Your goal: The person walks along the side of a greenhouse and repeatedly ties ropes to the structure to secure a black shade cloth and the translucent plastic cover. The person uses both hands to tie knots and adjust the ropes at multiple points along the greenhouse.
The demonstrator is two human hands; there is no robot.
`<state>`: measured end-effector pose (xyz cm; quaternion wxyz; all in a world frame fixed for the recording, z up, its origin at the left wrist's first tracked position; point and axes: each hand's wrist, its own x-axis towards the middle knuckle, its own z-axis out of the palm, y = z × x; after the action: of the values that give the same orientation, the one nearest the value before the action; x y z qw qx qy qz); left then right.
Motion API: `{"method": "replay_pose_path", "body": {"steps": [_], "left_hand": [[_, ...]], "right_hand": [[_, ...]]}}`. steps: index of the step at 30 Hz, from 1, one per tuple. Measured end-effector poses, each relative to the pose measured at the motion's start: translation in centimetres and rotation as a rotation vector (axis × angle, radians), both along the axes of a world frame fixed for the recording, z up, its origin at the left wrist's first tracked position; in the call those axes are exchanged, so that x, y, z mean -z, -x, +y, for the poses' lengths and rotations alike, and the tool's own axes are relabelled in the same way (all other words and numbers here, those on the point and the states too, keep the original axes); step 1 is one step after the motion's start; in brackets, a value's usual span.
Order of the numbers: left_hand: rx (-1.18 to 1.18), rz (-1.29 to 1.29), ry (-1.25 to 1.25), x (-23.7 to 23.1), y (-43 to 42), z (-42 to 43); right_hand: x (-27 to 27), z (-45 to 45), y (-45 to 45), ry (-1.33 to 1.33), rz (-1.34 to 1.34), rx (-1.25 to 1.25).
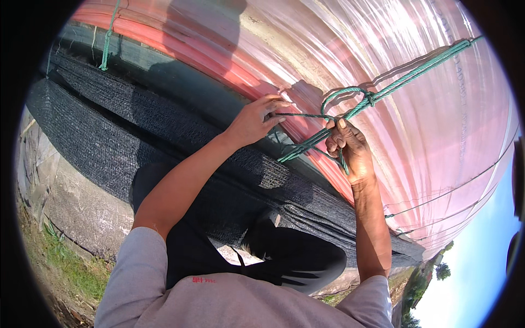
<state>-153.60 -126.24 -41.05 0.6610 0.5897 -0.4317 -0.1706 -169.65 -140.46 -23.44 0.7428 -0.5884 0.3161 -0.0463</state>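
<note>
My right hand (352,145) pinches a green twisted rope (414,76) between thumb and fingers, just below its knot (370,99). A rope loop (342,93) curves out to the left of that knot. From the right hand, a single green strand (305,115) runs across to my left hand (258,119), whose thumb and fingers close around it. Doubled rope (301,148) continues below the right hand, towards the lower edge of the pink-tinted plastic sheeting (414,135). A short rope piece (343,162) hangs against the right palm.
Black shade netting (94,123) lies gathered along the sheeting's base, above a concrete wall (82,197). Another green rope (107,47) hangs at upper left. Thin cords (443,191) cross the sheeting at right. My bent knee (320,250) is close to the netting; grass (78,266) grows below.
</note>
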Motion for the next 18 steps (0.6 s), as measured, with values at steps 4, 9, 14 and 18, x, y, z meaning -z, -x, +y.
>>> {"method": "replay_pose_path", "body": {"steps": [4, 9, 14, 18], "left_hand": [[-0.020, -0.033, -0.093, 0.3, 1.2, -1.6], [-0.109, 0.009, -0.061, -0.2, 0.9, -3.2], [-0.234, -0.139, 0.070, 0.0, 1.3, -4.3], [-0.290, -0.182, 0.125, 0.4, 1.5, -4.7]], "right_hand": [[-2.2, -1.0, 0.3, 0.151, 0.090, -0.122], [-6.3, -4.8, 4.1, 0.506, 0.427, -0.421], [-7.1, -10.1, 6.8, 1.064, 0.636, -0.491], [-5.7, -12.5, 6.1, 1.672, 0.467, -0.618]]}}
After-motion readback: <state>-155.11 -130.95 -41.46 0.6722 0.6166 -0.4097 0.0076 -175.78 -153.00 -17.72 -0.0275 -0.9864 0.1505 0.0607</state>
